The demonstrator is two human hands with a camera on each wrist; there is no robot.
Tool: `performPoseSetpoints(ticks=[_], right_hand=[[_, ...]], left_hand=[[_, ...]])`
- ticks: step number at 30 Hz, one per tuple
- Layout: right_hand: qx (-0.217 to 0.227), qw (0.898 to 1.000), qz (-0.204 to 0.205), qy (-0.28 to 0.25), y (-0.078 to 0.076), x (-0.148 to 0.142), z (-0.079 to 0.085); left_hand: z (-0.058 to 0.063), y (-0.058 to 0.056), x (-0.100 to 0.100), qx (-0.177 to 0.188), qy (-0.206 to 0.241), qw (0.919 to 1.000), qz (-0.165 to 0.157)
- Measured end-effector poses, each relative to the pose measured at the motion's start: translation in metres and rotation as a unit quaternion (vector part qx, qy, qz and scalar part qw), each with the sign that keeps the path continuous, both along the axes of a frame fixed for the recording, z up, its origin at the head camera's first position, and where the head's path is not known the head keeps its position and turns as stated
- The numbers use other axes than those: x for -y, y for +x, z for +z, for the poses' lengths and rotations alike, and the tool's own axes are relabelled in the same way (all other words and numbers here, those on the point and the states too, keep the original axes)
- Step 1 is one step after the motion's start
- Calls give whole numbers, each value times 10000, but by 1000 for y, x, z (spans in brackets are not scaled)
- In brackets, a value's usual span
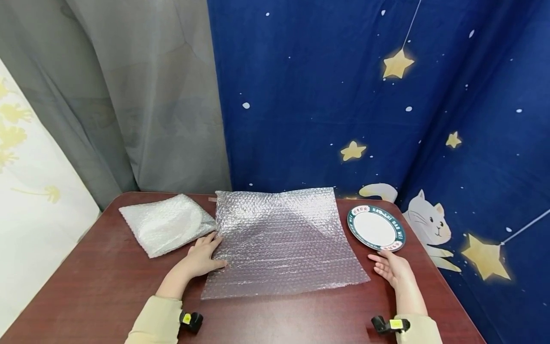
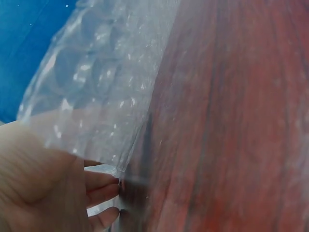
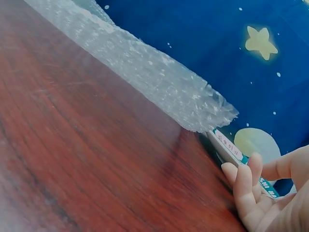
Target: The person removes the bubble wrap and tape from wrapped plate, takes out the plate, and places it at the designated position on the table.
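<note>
1. Two beige sleeves, each with one black wrist device, come in on the near side of the bubble-wrap sheet; we use that sheet as landmark.
2. Two bare hands. Left hand: fingers spread and relaxed, touching the sheet's left edge; we can't tell if any tips go under. Right hand: fingers loosely bent, off the sheet's right side at the plate's near rim; we see no grip, and contact is unclear.
3. One bubble-wrap sheet, spread out on one reddish-brown table. We'd judge it very light, soft, floppy, a bit slick; best held by its edges or near corners.
4. One plate, white with a dark green lettered rim, right of the sheet. Probably stiff, smooth, maybe breakable; we'd take it by the rim.
5. One bubble-wrapped packet, left of the sheet, round shape showing inside. Looks cushioned; we'd hold it round that firm part.
6. Two curtains beyond the sheet: one grey curtain, one blue curtain.
</note>
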State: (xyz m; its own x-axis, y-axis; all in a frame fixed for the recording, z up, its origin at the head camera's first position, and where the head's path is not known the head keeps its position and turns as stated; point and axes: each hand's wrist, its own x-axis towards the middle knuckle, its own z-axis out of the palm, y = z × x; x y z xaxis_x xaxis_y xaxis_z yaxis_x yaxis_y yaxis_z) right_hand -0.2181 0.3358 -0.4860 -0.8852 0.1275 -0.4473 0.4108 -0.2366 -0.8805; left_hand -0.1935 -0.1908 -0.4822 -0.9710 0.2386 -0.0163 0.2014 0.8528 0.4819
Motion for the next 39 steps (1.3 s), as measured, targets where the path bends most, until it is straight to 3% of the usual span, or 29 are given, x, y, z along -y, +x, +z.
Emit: performPoseSetpoints(ticks=[5,13,22,31,39], right_hand=[[-55,9996,284,66,1,5,1],[-128,9967,434,672,3,11,6],[-375,9880,757,1294,4,30,20],[-865,9772,750,1791,2,62,40],[-1202,9745,721,1750,-1,97,48]], left_hand=[[3,0,3,13,4,10000,-36],[6,0,10,-37,-92,9999,-134],[11,4,22,-360,230,9987,-293],[16,9,31,-668,494,9965,-124],[25,16,39,-1047,210,9942,147]])
